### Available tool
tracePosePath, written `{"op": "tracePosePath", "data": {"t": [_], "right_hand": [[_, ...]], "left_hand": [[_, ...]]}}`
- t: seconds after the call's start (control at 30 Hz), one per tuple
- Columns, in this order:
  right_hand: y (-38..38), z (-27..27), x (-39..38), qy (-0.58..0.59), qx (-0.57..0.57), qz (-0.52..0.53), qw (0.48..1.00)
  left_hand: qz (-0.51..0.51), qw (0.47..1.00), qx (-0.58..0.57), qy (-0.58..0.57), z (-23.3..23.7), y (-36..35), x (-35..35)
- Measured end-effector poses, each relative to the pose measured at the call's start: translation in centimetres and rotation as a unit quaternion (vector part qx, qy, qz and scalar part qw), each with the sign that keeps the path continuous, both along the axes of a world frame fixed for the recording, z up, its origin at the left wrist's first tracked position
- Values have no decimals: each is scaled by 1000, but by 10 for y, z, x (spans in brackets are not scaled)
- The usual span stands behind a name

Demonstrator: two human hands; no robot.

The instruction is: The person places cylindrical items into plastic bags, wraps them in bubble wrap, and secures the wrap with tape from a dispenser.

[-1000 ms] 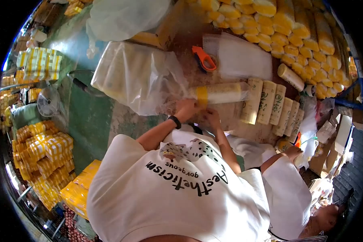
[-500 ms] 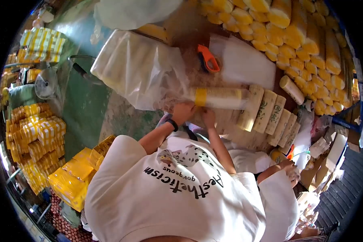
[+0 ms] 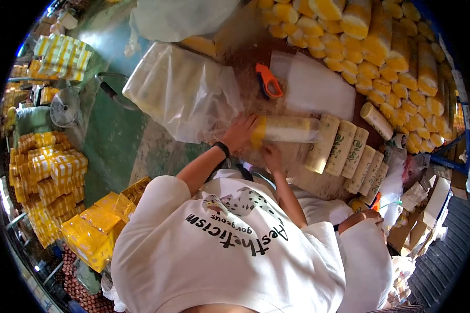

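Observation:
A plastic-wrapped roll [image 3: 290, 129], pale with a yellow band at its left end, lies crosswise on the worktop. My left hand [image 3: 239, 134], with a black wristband, is closed at that yellow end, its fingers along the edge. Just below the band, my right hand [image 3: 271, 159] is closed with curled fingers against the roll's near side. Fingertip detail is partly hidden. Right of the roll, a row of pale wrapped packs [image 3: 342, 146] with green print stands side by side. A large clear plastic bag [image 3: 177, 94] of pale packs lies left of my hands.
An orange-handled tool [image 3: 269, 82] lies beyond the roll beside white plastic sheets [image 3: 324, 86]. Yellow-ended rolls [image 3: 371, 52] are stacked at the back right. Yellow packs [image 3: 91, 229] sit at the left. Another person's hand [image 3: 363, 218] is at the right.
My left hand has moved up over the roll's yellow end, and my right hand has shifted slightly down. The other person's hand has moved a little left.

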State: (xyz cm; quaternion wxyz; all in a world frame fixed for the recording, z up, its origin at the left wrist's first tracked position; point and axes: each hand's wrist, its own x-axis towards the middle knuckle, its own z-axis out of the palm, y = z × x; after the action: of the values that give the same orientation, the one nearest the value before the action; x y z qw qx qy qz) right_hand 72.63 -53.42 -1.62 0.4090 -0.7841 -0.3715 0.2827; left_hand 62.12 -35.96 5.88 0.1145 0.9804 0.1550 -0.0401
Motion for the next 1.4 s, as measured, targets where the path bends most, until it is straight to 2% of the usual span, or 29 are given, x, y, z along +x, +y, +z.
{"op": "tracePosePath", "data": {"t": [0.07, 0.17, 0.33, 0.43, 0.47, 0.53, 0.57, 0.63, 0.7, 0.77, 0.8, 0.83, 0.87, 0.93, 0.97, 1.03, 1.07, 1.13, 1.2, 1.23, 1.3, 1.37, 1.4], "right_hand": [[-6, -10, 0, -6, -38, 12, 999], [4, -38, -11, -123, -12, 6, 992], [25, -24, -10, 10, -73, 2, 997], [35, -13, -8, 55, -53, -14, 997], [38, -7, -8, 60, -31, -21, 998], [44, 25, -2, 83, -76, -26, 993], [46, 34, 1, 95, -98, -29, 990], [40, 28, 12, -5, -170, 51, 984], [41, 47, 22, -63, -235, 83, 966], [33, 79, 28, -75, -300, 67, 949], [27, 80, 34, -189, -205, 40, 960], [18, 79, 42, -299, -108, 15, 948], [10, 81, 53, -404, -8, -9, 915], [1, 88, 86, -337, -88, -98, 932], [-1, 91, 104, -301, -125, -143, 934], [-6, 88, 132, -142, -82, -234, 958], [-8, 83, 145, -59, -58, -274, 958], [-14, 39, 176, 152, -46, -313, 936], [-4, 32, 184, 264, -8, -329, 907], [4, 28, 183, 272, 23, -331, 903], [17, 34, 170, 278, 98, -356, 887], [28, 53, 153, 275, 187, -392, 858], [29, 71, 140, 275, 204, -378, 860]], "left_hand": [[-6, 1000, 4, 23, 0, -1, 5], [-18, 999, -19, 38, 7, 2, 8], [-21, 997, -58, 48, 5, 10, 7], [41, 997, -66, 11, 9, -2, 15], [29, 999, 29, 15, -2, -4, 17], [5, 976, 218, 18, -36, -8, 21], [6, 976, 220, 11, -40, -6, 24], [5, 975, 223, -3, -46, 2, 27], [6, 998, 67, 21, -33, 16, 35], [14, 996, -67, 56, -6, 30, 44], [21, 989, -122, 78, 12, 37, 49], [28, 979, -177, 100, 21, 42, 52], [9, 976, -180, 121, 17, 47, 56], [-33, 970, -179, 160, 5, 59, 62], [-13, 977, -176, 116, 2, 56, 60], [27, 985, -170, 27, -1, 47, 52], [37, 980, -191, 32, 0, 47, 53], [50, 978, -199, 35, 1, 44, 50], [40, 990, -134, 14, -6, 39, 44], [29, 996, -81, -3, -9, 37, 41], [63, 985, -157, 46, -14, 33, 36], [61, 991, -121, 22, -23, 32, 31], [42, 998, -49, -21, -39, 29, 23]]}}
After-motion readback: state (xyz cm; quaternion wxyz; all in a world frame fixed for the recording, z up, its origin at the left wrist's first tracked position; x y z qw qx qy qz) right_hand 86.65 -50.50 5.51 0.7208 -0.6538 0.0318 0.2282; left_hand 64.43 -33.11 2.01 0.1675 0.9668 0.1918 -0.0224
